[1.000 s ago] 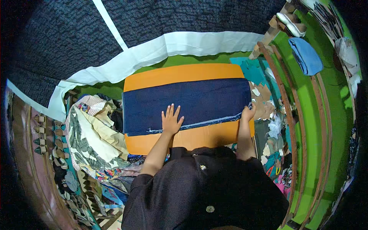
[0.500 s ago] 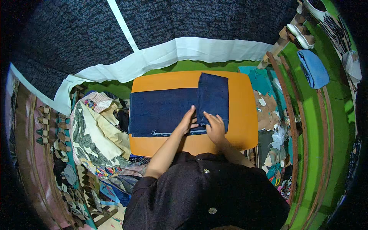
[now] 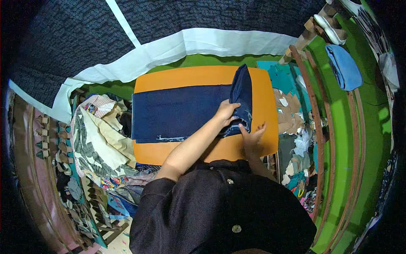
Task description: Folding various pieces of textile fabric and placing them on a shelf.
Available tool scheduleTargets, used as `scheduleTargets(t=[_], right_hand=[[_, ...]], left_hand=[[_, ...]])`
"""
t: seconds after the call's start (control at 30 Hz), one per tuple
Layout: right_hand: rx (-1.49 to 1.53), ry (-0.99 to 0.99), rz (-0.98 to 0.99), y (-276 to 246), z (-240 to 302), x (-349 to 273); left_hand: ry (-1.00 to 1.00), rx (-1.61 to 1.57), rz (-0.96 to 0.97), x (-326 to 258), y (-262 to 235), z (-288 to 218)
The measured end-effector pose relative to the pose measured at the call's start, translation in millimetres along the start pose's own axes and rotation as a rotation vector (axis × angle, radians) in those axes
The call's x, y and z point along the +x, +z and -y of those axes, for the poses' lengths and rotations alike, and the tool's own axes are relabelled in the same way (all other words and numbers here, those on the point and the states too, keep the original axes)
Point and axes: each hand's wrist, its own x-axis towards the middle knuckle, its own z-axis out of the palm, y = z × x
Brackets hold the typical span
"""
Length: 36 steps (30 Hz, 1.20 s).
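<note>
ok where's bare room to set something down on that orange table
Bare orange tabletop shows beyond the navy cloth, along its near edge at left, and right of the raised fold. Crowded: the fold's near end, with left hand and right hand; leftward, the fabric heap.

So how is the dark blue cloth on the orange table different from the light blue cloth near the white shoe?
The dark blue cloth is much darker than the light blue cloth. The dark one lies long across the orange table, its right end raised; the light one is a compact bundle. The left hand grips the dark one, while no hand touches the light one. Both are blue and folded.
</note>
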Motion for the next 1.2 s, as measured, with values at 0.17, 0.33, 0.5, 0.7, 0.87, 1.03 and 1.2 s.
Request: scheduleTargets(t=[0.17,0.33,0.5,0.7,0.87,1.03,1.2], right_hand=[[-0.291,0.204,0.056,11.7,-13.5,0.9],[-0.494,-0.111,0.326,-14.2,-57.4,9.0],[-0.618,-0.357,0.517,-28.2,-44.6,5.3],[-0.675,-0.326,0.926,-47.1,-3.0,37.4],[0.119,-0.29,1.083,-5.7,-50.7,121.6],[0.049,-0.226,0.925,65.7,-1.5,172.8],[0.194,-0.078,1.228,104.9,5.4,184.5]], left_hand=[[0.054,0.059,-0.147,15.6,28.1,21.7],[0.126,0.255,-0.097,-2.6,-22.4,27.8],[-0.076,0.348,-0.412,-18.3,-88.9,62.1],[0.059,0.711,-0.366,-14.6,-129.3,84.8],[0.182,1.079,-0.457,-40.0,-96.2,61.6],[0.341,1.252,-0.696,-42.8,-72.9,46.1],[0.65,0.92,-0.6,-5.0,-74.5,30.2]])
